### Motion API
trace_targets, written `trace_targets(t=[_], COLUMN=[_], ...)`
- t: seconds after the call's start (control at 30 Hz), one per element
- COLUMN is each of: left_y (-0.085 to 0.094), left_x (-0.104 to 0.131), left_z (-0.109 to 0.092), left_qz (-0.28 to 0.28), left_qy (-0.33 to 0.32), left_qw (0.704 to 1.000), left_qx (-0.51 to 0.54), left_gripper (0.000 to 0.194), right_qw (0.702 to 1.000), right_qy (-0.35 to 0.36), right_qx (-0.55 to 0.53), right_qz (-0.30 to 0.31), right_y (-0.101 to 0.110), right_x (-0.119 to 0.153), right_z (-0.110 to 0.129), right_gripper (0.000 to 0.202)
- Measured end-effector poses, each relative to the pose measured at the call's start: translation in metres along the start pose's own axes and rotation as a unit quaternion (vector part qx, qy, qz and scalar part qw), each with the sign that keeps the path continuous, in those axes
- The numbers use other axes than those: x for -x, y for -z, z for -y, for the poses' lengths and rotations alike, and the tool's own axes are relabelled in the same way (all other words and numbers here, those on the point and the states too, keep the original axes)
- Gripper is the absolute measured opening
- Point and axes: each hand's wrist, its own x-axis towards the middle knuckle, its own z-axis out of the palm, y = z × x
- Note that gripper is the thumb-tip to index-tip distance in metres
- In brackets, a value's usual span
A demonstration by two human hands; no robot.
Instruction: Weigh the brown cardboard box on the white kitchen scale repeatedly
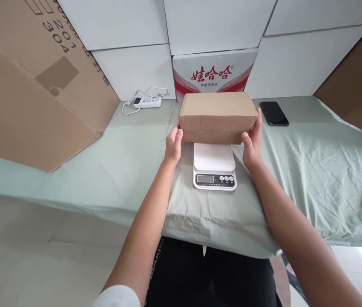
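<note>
Between my two hands is a closed brown cardboard box (217, 123), gripped at its left and right ends. My left hand (173, 143) has its thumb on the box's front left corner. My right hand (253, 140) clasps the other end, thumb at the lower front corner and fingers along the side. Below and in front of the box lies a white kitchen scale (214, 164), its rear part hidden by the box. The scale's display (205, 179) looks blank. Whether the box touches the scale's platform, I cannot tell.
A green cloth covers the table (130, 157). At the back stands a white and red carton (214, 72). A white power strip with a cable (149, 101) lies left, a black phone (273, 113) right. Large cardboard pieces (40, 98) flank both sides.
</note>
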Motion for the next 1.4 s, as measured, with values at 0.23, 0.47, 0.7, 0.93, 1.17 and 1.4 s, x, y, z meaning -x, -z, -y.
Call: trace_targets(t=[0.23, 0.47, 0.7, 0.93, 1.17, 1.4], left_y=[0.0, 0.0, -0.001, -0.004, -0.002, 0.0], left_x=[0.003, 0.003, 0.026, 0.064, 0.069, 0.076], left_z=[-0.005, -0.006, -0.028, -0.038, -0.031, -0.026], left_qz=[0.012, -0.001, -0.015, -0.01, -0.041, -0.056], left_qy=[-0.002, -0.011, -0.054, -0.041, -0.016, -0.021], left_qw=[1.0, 1.0, 0.998, 0.999, 0.999, 0.997], left_qx=[-0.025, -0.002, 0.025, 0.025, 0.023, 0.038], left_gripper=[0.089, 0.088, 0.088, 0.085, 0.082, 0.078], right_qw=[1.0, 1.0, 0.998, 0.992, 0.99, 0.985], right_qy=[0.021, 0.002, 0.027, 0.068, 0.048, 0.079], right_qx=[0.013, -0.001, 0.047, 0.062, 0.048, 0.001], right_qz=[-0.007, -0.008, -0.03, -0.085, -0.121, -0.153], right_y=[0.0, 0.0, 0.011, 0.018, 0.011, 0.01], right_x=[0.0, 0.003, 0.01, 0.018, 0.02, 0.022], right_z=[-0.006, 0.013, 0.036, 0.055, 0.048, 0.033], right_gripper=[0.114, 0.109, 0.107, 0.081, 0.074, 0.06])
